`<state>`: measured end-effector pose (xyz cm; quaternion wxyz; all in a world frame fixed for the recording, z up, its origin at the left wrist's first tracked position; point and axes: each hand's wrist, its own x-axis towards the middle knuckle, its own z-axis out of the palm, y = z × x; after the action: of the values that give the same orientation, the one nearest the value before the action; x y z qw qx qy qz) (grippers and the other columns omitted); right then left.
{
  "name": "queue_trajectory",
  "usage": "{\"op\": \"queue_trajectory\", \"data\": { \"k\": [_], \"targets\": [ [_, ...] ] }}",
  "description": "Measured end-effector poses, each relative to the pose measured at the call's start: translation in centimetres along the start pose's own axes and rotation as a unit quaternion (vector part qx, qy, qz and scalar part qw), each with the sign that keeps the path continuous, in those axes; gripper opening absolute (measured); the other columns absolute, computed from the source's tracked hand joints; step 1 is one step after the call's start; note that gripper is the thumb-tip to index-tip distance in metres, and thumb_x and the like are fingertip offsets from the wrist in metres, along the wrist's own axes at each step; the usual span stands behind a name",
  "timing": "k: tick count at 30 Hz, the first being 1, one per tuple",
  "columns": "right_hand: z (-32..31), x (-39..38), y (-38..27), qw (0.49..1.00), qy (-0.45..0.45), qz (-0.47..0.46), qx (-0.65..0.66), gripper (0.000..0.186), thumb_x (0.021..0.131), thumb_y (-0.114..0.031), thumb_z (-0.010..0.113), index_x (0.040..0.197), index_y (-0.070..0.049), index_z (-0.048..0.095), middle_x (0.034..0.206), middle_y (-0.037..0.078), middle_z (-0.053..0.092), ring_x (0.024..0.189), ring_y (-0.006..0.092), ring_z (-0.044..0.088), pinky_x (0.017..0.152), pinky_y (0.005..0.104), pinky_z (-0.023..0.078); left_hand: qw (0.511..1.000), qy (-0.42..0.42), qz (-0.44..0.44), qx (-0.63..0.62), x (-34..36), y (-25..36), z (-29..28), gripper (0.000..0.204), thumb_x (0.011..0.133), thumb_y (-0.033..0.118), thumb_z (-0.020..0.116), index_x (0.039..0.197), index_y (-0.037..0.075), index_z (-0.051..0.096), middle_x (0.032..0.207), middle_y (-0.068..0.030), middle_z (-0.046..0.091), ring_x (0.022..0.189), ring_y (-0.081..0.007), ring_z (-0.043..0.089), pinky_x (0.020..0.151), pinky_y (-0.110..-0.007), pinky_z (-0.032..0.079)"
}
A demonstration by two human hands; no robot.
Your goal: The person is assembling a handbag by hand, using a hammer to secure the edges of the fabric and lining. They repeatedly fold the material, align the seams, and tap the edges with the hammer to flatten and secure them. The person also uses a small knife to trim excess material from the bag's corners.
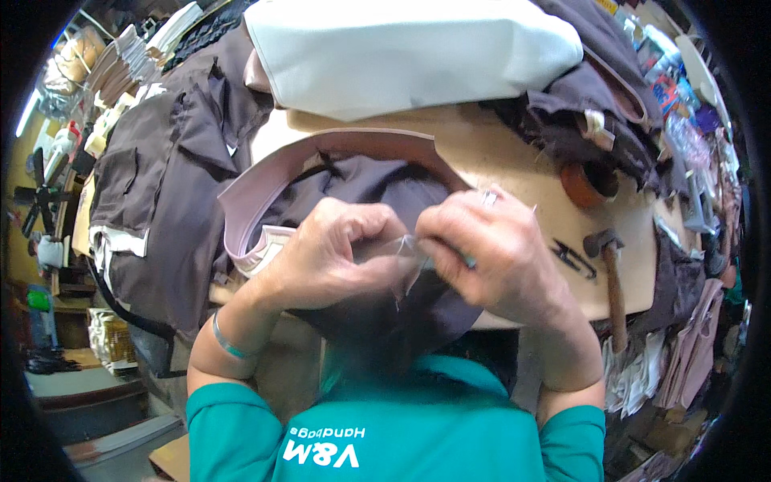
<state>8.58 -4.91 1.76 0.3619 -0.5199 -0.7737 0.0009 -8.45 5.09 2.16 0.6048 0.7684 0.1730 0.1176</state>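
My left hand (341, 249) and my right hand (490, 249) are close together over a dark brown fabric bag piece (365, 185). A thin whitish thread (405, 240) runs between their fingertips, slightly blurred. Thumb and fingers of the left hand are pinched on it. The right hand is curled closed, with a small pale-blue bit peeking out beneath its fingers; what it grips is mostly hidden. Around the dark fabric curves a pinkish-brown band (249, 189), its near left end showing a cream lining beside my left wrist.
A large white panel (418, 56) lies across the far side of the wooden table (498, 153). On the right are a roll of brown tape (589, 185), a hammer (613, 281) and black snips (575, 259). Dark fabric pieces (173, 177) hang at the left; more (594, 120) lie far right.
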Motion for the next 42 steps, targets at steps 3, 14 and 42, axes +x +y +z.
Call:
{"op": "queue_trajectory", "data": {
  "k": [3, 14, 42],
  "targets": [
    [1.0, 1.0, 0.0, 0.987, 0.000, -0.068, -0.147, 0.014, 0.067, -0.015, 0.055, 0.077, -0.005, 0.053, 0.064, 0.005, 0.048, 0.060, 0.0198, 0.052, 0.061, 0.0328, 0.039, 0.994, 0.025, 0.079, 0.075, 0.3, -1.4, -0.8, 0.015, 0.077, 0.012, 0.064, 0.077, -0.001, 0.058, 0.064, -0.0091, 0.059, 0.060, -0.0090, 0.054, 0.055, -0.026, 0.044],
    [5.5, 4.7, 2.6, 0.980, 0.057, -0.039, -0.188, 0.024, 0.061, -0.011, 0.060, 0.084, -0.007, 0.057, 0.076, 0.003, 0.056, 0.066, 0.0169, 0.056, 0.067, 0.0322, 0.042, 0.974, 0.083, 0.112, 0.178, 2.6, -5.0, -5.2, 0.015, 0.072, 0.011, 0.067, 0.081, 0.003, 0.060, 0.065, -0.0112, 0.057, 0.059, -0.0199, 0.056, 0.055, -0.030, 0.043],
    [6.3, 3.3, 5.9, 0.976, 0.060, -0.068, -0.200, 0.012, 0.064, -0.016, 0.058, 0.071, -0.006, 0.057, 0.066, 0.004, 0.051, 0.052, 0.0124, 0.050, 0.060, 0.0278, 0.042, 0.983, 0.020, -0.018, -0.181, 4.2, -8.6, -3.1, 0.014, 0.080, 0.012, 0.061, 0.082, -0.002, 0.058, 0.073, -0.0059, 0.060, 0.071, -0.0083, 0.053, 0.065, -0.026, 0.044]
  ]
}}
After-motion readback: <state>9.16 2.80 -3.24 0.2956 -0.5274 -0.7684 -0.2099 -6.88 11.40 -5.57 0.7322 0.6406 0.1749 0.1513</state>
